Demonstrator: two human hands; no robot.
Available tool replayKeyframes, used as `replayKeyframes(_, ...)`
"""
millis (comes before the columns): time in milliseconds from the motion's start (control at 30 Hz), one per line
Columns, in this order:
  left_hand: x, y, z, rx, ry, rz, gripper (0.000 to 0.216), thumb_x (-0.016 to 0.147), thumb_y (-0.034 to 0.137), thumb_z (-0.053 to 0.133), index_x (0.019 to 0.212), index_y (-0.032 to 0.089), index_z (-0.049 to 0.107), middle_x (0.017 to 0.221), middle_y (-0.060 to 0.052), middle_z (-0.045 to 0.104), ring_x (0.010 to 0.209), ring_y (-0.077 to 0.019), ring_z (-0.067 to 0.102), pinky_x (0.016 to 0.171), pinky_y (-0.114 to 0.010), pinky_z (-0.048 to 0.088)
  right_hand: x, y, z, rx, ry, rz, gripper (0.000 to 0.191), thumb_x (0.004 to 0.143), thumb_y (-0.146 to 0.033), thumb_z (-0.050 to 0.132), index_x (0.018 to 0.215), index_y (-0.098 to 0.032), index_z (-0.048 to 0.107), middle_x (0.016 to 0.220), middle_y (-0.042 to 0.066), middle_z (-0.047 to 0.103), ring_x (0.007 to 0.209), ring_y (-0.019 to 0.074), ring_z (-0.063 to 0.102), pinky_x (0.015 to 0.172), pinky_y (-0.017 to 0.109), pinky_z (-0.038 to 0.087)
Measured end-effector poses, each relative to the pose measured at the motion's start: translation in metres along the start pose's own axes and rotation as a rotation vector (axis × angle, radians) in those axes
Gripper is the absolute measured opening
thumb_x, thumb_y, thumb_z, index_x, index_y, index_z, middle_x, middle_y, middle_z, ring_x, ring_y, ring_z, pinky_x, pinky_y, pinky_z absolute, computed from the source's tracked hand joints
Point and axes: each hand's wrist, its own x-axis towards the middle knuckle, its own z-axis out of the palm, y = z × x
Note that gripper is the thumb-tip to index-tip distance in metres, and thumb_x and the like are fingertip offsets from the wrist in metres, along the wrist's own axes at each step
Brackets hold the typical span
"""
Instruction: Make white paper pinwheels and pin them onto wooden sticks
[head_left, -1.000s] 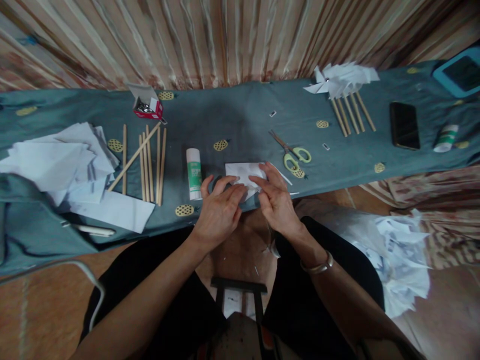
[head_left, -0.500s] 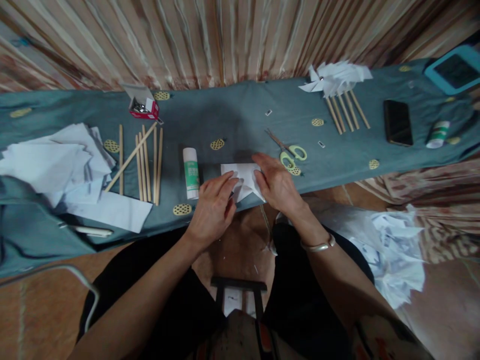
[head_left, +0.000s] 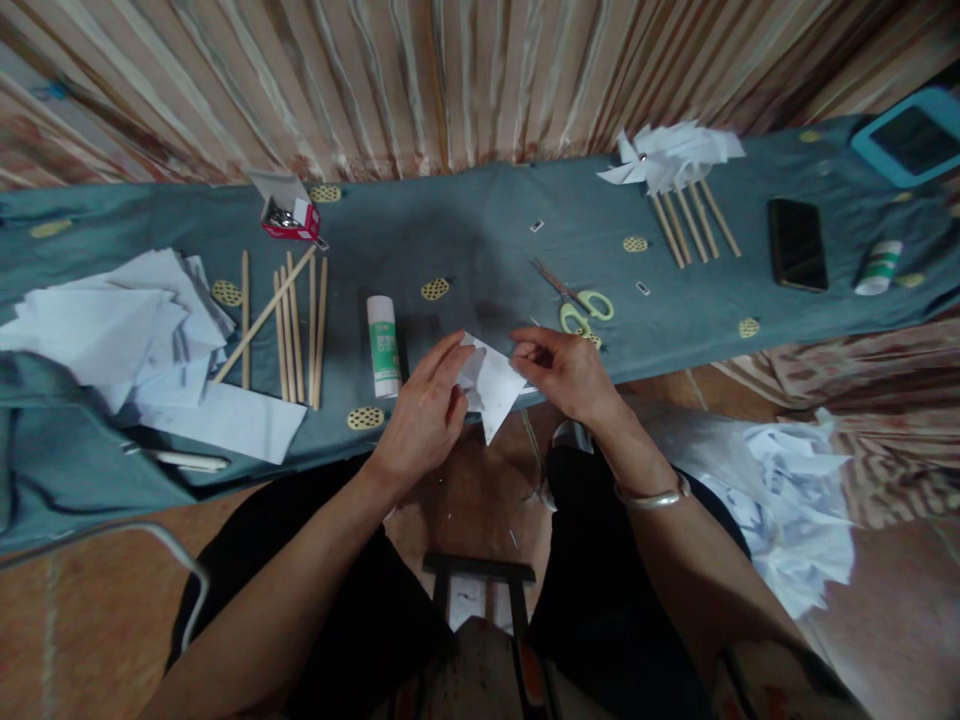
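Note:
A small folded white paper (head_left: 493,385) is lifted just off the near edge of the blue-grey cloth-covered table (head_left: 465,235). My left hand (head_left: 424,415) pinches its left side, fingers closed on it. My right hand (head_left: 566,370), a metal bangle on its wrist, grips the paper's upper right corner. A pointed corner of the paper hangs down over the table edge. A glue stick (head_left: 383,345) lies just left of my left hand, and yellow-handled scissors (head_left: 581,300) lie just beyond my right hand.
Several wooden sticks (head_left: 294,325) and a pile of white sheets (head_left: 124,335) lie to the left, with a red box of pins (head_left: 289,215). Paper pinwheels on sticks (head_left: 679,170), a black phone (head_left: 797,243), another glue stick (head_left: 877,268) and a blue tablet (head_left: 911,135) lie right. Crumpled paper (head_left: 795,510) covers the floor.
The paper lay flat on the table under both hands; now both hands have lifted it off the edge and tilted it, one corner pointing down.

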Motion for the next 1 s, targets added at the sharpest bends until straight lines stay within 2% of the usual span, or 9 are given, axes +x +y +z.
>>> replayKeyframes(100, 0.004, 0.001, -0.002, 0.012, 0.054, 0.042, 0.041, 0.093, 0.014, 0.045, 0.134, 0.015, 0.047, 0.145, -0.016, 0.048, 0.136, -0.0245, 0.046, 0.113, -0.046, 0.041, -0.002, 0.006, 0.001, 0.142, 0.031, 0.04, 0.026, 0.078, -0.02, 0.063, 0.102, -0.016, 0.071, 0.076, 0.001, 0.073, 0.066, 0.0137, 0.066, 0.068, 0.028, 0.053)
replayKeyframes(233, 0.007, 0.008, -0.002, 0.077, 0.147, 0.177, 0.034, 0.094, 0.024, 0.053, 0.128, 0.017, 0.052, 0.139, -0.014, 0.054, 0.131, -0.0276, 0.048, 0.108, -0.049, 0.042, -0.001, 0.016, 0.002, 0.286, 0.272, 0.148, 0.025, 0.074, -0.025, 0.068, 0.098, -0.019, 0.072, 0.08, 0.002, 0.074, 0.07, 0.0151, 0.068, 0.071, 0.03, 0.055)
replayKeyframes(300, 0.007, 0.013, 0.001, 0.128, 0.133, 0.253, 0.031, 0.093, 0.027, 0.058, 0.121, 0.017, 0.057, 0.13, -0.014, 0.061, 0.121, -0.028, 0.053, 0.101, -0.047, 0.045, -0.001, 0.019, 0.001, 0.363, 0.357, 0.185, 0.025, 0.072, -0.026, 0.069, 0.096, -0.019, 0.072, 0.081, 0.002, 0.075, 0.071, 0.0157, 0.069, 0.071, 0.031, 0.056)
replayKeyframes(367, 0.006, 0.018, 0.006, 0.176, 0.075, 0.299, 0.029, 0.09, 0.028, 0.062, 0.117, 0.015, 0.06, 0.121, -0.013, 0.066, 0.113, -0.0279, 0.057, 0.094, -0.045, 0.047, -0.003, 0.02, 0.001, 0.393, 0.384, 0.201, 0.025, 0.07, -0.026, 0.071, 0.094, -0.019, 0.072, 0.082, 0.002, 0.075, 0.072, 0.016, 0.069, 0.071, 0.031, 0.056)
replayKeyframes(500, 0.005, 0.022, 0.012, 0.26, -0.036, 0.302, 0.025, 0.088, 0.02, 0.064, 0.112, 0.013, 0.063, 0.112, -0.011, 0.07, 0.105, -0.0266, 0.059, 0.085, -0.041, 0.046, -0.014, 0.015, 0.0, 0.221, 0.323, 0.21, 0.028, 0.072, -0.028, 0.07, 0.099, -0.02, 0.073, 0.085, 0.002, 0.075, 0.069, 0.0154, 0.068, 0.071, 0.031, 0.055)
replayKeyframes(733, 0.005, 0.013, 0.014, 0.337, -0.002, 0.327, 0.015, 0.092, 0.015, 0.057, 0.104, 0.012, 0.066, 0.102, -0.009, 0.072, 0.091, -0.0233, 0.061, 0.075, -0.036, 0.046, -0.031, 0.004, -0.006, 0.077, 0.196, 0.179, 0.028, 0.076, -0.028, 0.068, 0.102, -0.019, 0.074, 0.084, 0.003, 0.076, 0.073, 0.0184, 0.07, 0.077, 0.035, 0.056)
replayKeyframes(867, 0.004, 0.01, 0.014, 0.35, 0.009, 0.357, 0.012, 0.092, 0.014, 0.058, 0.097, 0.013, 0.068, 0.095, -0.007, 0.073, 0.086, -0.0222, 0.063, 0.072, -0.035, 0.047, -0.034, 0.005, -0.013, 0.004, 0.155, 0.092, 0.027, 0.081, -0.027, 0.062, 0.104, -0.018, 0.074, 0.087, 0.006, 0.076, 0.075, 0.0196, 0.07, 0.078, 0.036, 0.057)
replayKeyframes(933, 0.005, 0.01, 0.013, 0.35, 0.018, 0.37, 0.012, 0.092, 0.013, 0.057, 0.095, 0.013, 0.068, 0.093, -0.007, 0.073, 0.084, -0.022, 0.064, 0.071, -0.035, 0.047, -0.034, 0.007, -0.017, 0.01, 0.113, 0.013, 0.03, 0.08, -0.02, 0.058, 0.105, -0.019, 0.073, 0.098, 0.007, 0.075, 0.087, 0.0209, 0.071, 0.084, 0.037, 0.056)
replayKeyframes(1000, 0.006, 0.01, 0.012, 0.342, 0.03, 0.375, 0.014, 0.093, 0.012, 0.055, 0.096, 0.012, 0.069, 0.091, -0.007, 0.073, 0.082, -0.0218, 0.065, 0.071, -0.035, 0.049, -0.035, 0.009, -0.021, 0.036, 0.043, -0.041, 0.036, 0.076, -0.014, 0.057, 0.107, -0.022, 0.073, 0.121, 0.009, 0.069, 0.112, 0.0237, 0.066, 0.091, 0.037, 0.054)
